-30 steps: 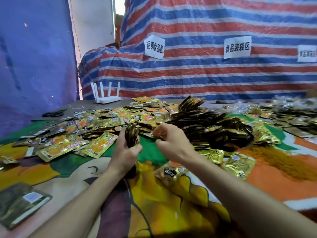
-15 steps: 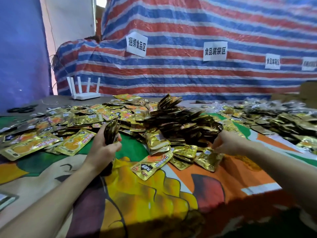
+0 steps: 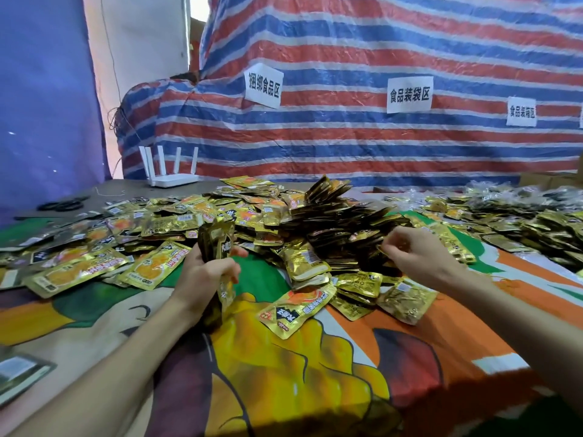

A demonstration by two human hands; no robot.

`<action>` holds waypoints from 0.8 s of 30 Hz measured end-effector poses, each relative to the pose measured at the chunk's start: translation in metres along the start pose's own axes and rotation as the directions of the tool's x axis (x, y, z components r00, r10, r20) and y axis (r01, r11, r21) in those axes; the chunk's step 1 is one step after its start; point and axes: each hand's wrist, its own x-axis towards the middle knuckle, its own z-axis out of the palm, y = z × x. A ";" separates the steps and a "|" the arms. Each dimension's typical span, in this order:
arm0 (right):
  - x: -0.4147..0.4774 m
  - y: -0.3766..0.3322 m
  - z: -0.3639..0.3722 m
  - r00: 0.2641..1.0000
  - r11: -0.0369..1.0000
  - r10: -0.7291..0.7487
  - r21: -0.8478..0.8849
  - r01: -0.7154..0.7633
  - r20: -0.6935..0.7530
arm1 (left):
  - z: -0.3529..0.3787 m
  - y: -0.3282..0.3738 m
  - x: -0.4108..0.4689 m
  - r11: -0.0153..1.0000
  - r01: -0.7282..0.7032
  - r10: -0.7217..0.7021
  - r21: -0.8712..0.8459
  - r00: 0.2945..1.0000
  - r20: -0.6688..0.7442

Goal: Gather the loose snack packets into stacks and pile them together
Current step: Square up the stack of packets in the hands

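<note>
Building up the stack [image 3: 217,244].
The left hand [image 3: 205,275] grips it upright; the right hand [image 3: 416,257] seems to pinch a loose packet [image 3: 387,247], which must next join it.

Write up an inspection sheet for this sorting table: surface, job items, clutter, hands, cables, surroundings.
Surface: printed cloth, bright cartoon pattern, bare near the person.
Job's things: loose packets spread left; heaped pile centre; second heap far right.
Clutter: white router and dark looped object at the far left edge.
Hands: left hand grips an upright stack; right hand pinches a packet at the pile's edge.
Cables: thin wire hangs down the pale wall.
Surroundings: striped tarp with paper labels; blue sheet left.
</note>
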 end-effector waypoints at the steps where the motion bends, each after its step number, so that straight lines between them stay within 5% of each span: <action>1: -0.001 -0.016 0.004 0.999 0.988 -0.033 0.150 0.032 0.004 | 0.000 0.002 -0.001 0.998 0.040 -0.039 -0.055 0.999 0.017; 6: 0.004 -0.102 0.051 0.983 0.752 -0.059 0.655 -0.072 0.175 | -0.004 0.007 -0.004 0.955 0.259 -0.243 -0.145 0.963 0.119; 12: 0.021 -0.165 0.114 0.950 0.579 -0.093 0.792 -0.192 0.299 | -0.006 0.010 -0.001 0.911 0.320 -0.324 -0.261 0.946 0.028; 17: 0.023 -0.158 0.140 0.989 0.678 0.011 0.726 -0.117 0.149 | -0.007 0.005 0.004 0.923 0.288 -0.320 -0.257 0.943 -0.091; 20: 0.022 -0.147 0.142 0.986 0.724 0.008 0.679 -0.119 0.164 | -0.007 0.006 0.006 0.880 0.333 -0.355 -0.338 0.935 -0.005; 24: 0.025 -0.146 0.131 0.878 0.368 -0.142 0.848 -0.382 0.458 | -0.011 0.009 0.011 0.693 0.384 -0.319 -0.610 0.922 0.217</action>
